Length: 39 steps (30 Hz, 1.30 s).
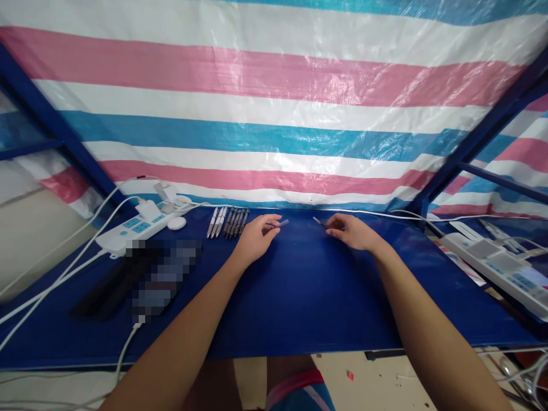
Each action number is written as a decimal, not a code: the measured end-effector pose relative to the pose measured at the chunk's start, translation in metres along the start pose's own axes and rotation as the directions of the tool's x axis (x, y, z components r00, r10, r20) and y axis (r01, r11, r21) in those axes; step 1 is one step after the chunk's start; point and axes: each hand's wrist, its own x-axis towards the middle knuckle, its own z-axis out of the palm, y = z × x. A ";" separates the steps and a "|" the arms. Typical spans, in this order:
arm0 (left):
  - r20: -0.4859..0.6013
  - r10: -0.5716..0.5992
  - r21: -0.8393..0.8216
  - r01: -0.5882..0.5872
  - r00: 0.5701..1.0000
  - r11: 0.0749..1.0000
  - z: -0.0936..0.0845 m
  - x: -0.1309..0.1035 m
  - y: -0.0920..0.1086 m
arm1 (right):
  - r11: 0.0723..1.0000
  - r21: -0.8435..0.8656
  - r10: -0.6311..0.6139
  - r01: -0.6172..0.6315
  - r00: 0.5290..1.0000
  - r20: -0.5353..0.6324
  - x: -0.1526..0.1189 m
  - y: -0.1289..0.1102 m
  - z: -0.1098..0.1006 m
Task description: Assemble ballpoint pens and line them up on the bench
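Over the blue tabletop, my left hand [256, 240] pinches a small clear piece [283, 223], perhaps a pen cap, that points right. Across a gap, my right hand [349, 231] holds a thin pen-like piece [319, 221], its pale tip pointing up and left. The two pieces are apart. Just left of my left hand lie several dark pens [233, 221] side by side, and beside them a few white pens [214, 222].
A white power strip [132, 231] with cables lies at the left, near a round white disc [176, 223] and a blurred phone-like object [165, 279] on a cable. Another power strip [496, 265] lies at the right. A striped sheet [274, 131] hangs behind the blue table [308, 308].
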 end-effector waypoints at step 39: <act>0.163 -0.035 -0.109 0.053 0.986 0.993 -0.005 -0.003 0.013 | 0.811 0.558 -0.159 0.178 0.984 -0.083 -0.010 -0.048 0.026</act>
